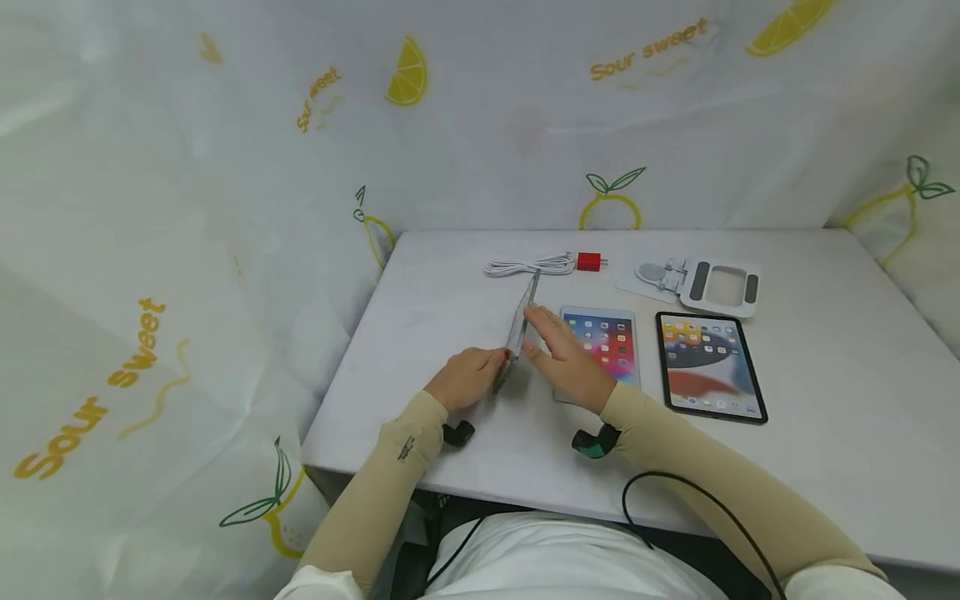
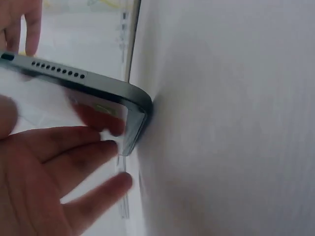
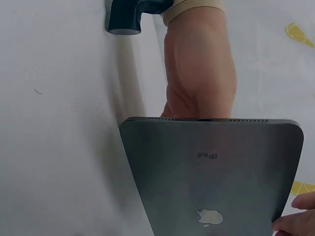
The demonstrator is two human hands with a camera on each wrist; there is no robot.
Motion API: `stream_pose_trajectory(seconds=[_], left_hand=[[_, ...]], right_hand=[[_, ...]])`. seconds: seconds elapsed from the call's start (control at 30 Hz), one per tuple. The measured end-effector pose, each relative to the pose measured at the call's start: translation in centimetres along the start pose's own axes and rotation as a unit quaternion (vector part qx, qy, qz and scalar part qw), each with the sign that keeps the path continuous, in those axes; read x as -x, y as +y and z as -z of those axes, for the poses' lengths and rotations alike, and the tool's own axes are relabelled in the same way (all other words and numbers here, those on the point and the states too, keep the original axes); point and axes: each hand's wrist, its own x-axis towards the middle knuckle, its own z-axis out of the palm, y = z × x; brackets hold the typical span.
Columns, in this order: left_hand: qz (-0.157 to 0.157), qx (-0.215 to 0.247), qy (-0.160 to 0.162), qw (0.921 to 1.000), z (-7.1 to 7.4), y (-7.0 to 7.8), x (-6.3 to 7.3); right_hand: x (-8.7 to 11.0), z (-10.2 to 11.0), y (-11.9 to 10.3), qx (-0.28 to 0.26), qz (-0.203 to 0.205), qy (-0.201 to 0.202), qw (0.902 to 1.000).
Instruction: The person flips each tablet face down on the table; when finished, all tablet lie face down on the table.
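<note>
A dark grey iPad (image 3: 211, 182) stands on its long edge near the middle of the table, its back toward the right. The left hand (image 1: 465, 377) is on its screen side at the near end. In the left wrist view the left fingers (image 2: 74, 152) are extended beside the screen, with the thumb at the frame's edge. The right hand (image 1: 572, 365) reaches over from the other side with spread fingers touching the upper edge. Beneath the right forearm lies a white-framed tablet (image 1: 597, 337), partly covered.
A black-framed tablet (image 1: 708, 367) lies lit at the right. Behind it is a white folding stand (image 1: 735, 302). At the back are a coiled white cable (image 1: 528, 267) and a red charger plug (image 1: 588, 262). A black wire (image 1: 697, 492) crosses the right sleeve.
</note>
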Motion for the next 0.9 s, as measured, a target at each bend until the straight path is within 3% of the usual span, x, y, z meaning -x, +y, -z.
stream_pose_trajectory(seconds=[0.07,0.17,0.23,0.37,0.5,0.6,0.73,0.8,0.9], left_hand=[[-0.017,0.045,0.018,0.9987,0.1,0.1,0.4],[-0.069,0.088,0.066,0.9916,0.6,0.2,1.0],[-0.11,0.102,0.111,0.9825,1.1,0.2,1.3],[-0.179,0.142,0.182,0.9563,1.9,-0.1,1.7],[-0.209,0.165,0.218,0.9389,2.6,-0.3,2.0],[-0.203,0.153,0.242,0.9365,2.9,-0.8,2.2],[-0.169,0.16,0.273,0.9333,3.2,-1.7,2.5],[-0.133,0.182,0.286,0.9314,3.3,-2.1,2.8],[-0.056,0.224,0.293,0.9277,3.4,-2.8,3.0]], right_hand=[[-0.2,-0.4,-0.1,0.006,0.015,-0.004,0.9999],[-0.5,-0.9,0.0,0.019,0.037,-0.015,0.999],[-0.5,-1.1,0.1,0.035,0.042,-0.028,0.9981],[-0.6,-1.5,0.5,0.076,0.035,-0.073,0.9938],[-0.6,-2.0,0.9,0.129,0.016,-0.127,0.9834],[-0.5,-2.4,1.4,0.181,-0.003,-0.17,0.9686],[-0.2,-2.9,2.0,0.252,-0.028,-0.228,0.9399],[0.1,-3.1,2.3,0.275,-0.032,-0.251,0.9274],[0.5,-3.3,2.5,0.28,-0.038,-0.268,0.9211]])
